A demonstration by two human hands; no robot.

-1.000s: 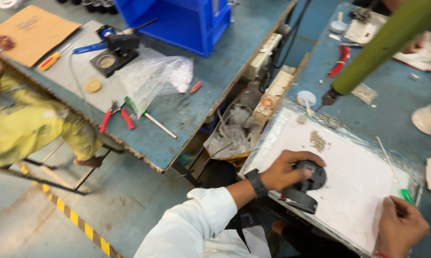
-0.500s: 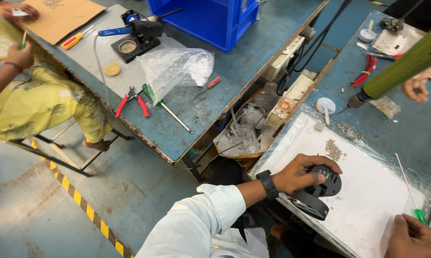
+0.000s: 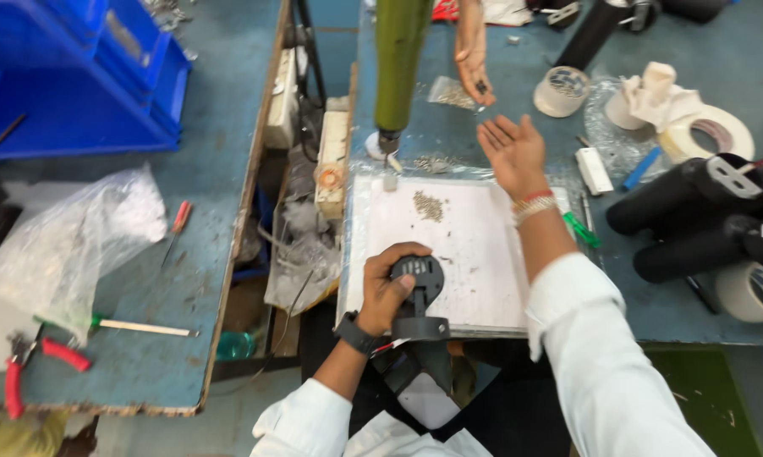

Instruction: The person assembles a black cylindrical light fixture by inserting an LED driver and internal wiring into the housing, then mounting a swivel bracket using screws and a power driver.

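Note:
My left hand (image 3: 384, 288) grips a black round part (image 3: 416, 294) with a stem at the near edge of a white board (image 3: 474, 254). My right hand (image 3: 512, 152) is stretched out over the bench beyond the board, palm up and fingers apart, with nothing in it. Just above my palm another person's hand (image 3: 473, 51) reaches down, pinching something small and dark. A small heap of screws (image 3: 429, 205) lies on the board. A green hanging power screwdriver (image 3: 396, 68) points down at the board's far left corner.
Black cylinders (image 3: 694, 216) and tape rolls (image 3: 711, 127) sit at the right. A gap full of cables (image 3: 301, 220) separates the left bench, which holds a blue bin (image 3: 68, 76), a plastic bag (image 3: 68, 245), red pliers (image 3: 26, 364) and screwdrivers (image 3: 145, 327).
The view has swung toward the bench. My right hand rose from the near right edge and reached forward, palm up, toward another person's hand. My left hand kept its grip on the black part.

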